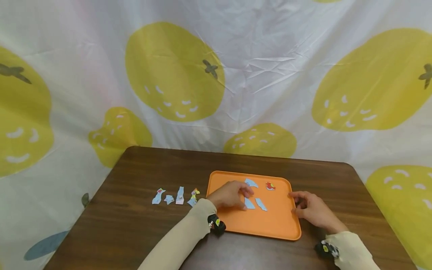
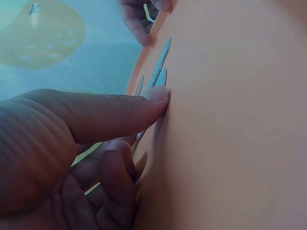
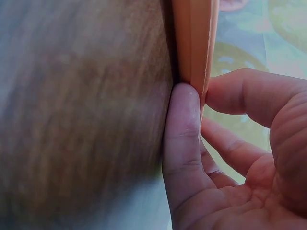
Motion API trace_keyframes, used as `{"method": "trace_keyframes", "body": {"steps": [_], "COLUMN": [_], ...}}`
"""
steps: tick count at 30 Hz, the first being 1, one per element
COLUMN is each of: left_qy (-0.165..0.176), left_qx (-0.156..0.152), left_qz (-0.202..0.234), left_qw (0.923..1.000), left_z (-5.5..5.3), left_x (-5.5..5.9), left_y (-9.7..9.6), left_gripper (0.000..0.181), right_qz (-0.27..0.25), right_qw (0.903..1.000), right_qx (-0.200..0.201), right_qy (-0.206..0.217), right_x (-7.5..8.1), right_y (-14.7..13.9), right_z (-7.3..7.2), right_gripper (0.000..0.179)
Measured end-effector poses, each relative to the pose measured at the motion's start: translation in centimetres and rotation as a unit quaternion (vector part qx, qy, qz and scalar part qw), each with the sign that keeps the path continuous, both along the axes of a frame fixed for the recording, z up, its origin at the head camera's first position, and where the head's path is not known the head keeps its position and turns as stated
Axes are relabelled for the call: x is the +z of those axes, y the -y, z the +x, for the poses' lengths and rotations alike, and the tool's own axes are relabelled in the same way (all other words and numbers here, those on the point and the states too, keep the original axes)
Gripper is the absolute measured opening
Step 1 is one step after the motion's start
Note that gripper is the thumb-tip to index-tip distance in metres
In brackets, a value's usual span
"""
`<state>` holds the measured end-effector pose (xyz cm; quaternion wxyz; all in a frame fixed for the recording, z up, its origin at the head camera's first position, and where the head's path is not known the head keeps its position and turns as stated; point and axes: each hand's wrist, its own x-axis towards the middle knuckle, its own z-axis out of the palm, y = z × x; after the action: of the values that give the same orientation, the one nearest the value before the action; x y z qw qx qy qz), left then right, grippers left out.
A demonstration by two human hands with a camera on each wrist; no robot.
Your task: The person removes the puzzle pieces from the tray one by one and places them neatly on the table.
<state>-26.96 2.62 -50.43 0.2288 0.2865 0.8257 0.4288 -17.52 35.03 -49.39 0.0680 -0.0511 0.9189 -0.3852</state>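
An orange tray [image 1: 249, 223] holds a few irregular, torn-looking light blue paper pieces [image 1: 261, 204] and a red-printed piece [image 1: 270, 186]. My left hand [image 1: 231, 195] reaches over the tray from its left side. Its thumb [image 2: 153, 96] touches down by a blue piece [image 1: 249, 203], while its other fingers are bent and apart from the thumb. A further blue piece [image 1: 251, 182] lies above that hand in the head view. At the tray's right edge, my right hand [image 1: 312, 208] holds the rim [image 3: 194, 52] between thumb and fingers.
To the left of the tray, several printed paper pieces [image 1: 180, 195] lie in a row on the dark wooden table [image 1: 118, 225]. A white curtain [image 1: 260, 75] with yellow fruit shapes hangs behind the table. Each wrist wears a dark strap device [image 1: 216, 224].
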Motion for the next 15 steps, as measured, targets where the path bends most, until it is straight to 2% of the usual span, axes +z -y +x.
{"method": "trace_keyframes", "body": {"steps": [6,11,15], "left_qy": [0.001,-0.010,-0.004], "left_qx": [-0.001,-0.040,-0.066], "left_qz": [-0.008,-0.028,-0.017], "left_qw": [1.0000,0.9987,0.9977], "left_z": [0.2,0.2,-0.2], "left_x": [0.1,0.3,0.5], "left_y": [0.0,0.5,0.9], "left_gripper": [0.043,0.025,0.017], "right_qz": [0.000,-0.005,-0.014], "right_qw": [1.0000,0.9999,0.9997], "right_qx": [0.001,0.005,0.007], "right_qy": [0.008,0.014,0.021], "right_x": [-0.3,-0.3,0.0], "right_y": [-0.1,0.0,0.0], "right_z": [0.0,0.1,-0.1], "right_gripper": [0.057,0.058,0.060]}}
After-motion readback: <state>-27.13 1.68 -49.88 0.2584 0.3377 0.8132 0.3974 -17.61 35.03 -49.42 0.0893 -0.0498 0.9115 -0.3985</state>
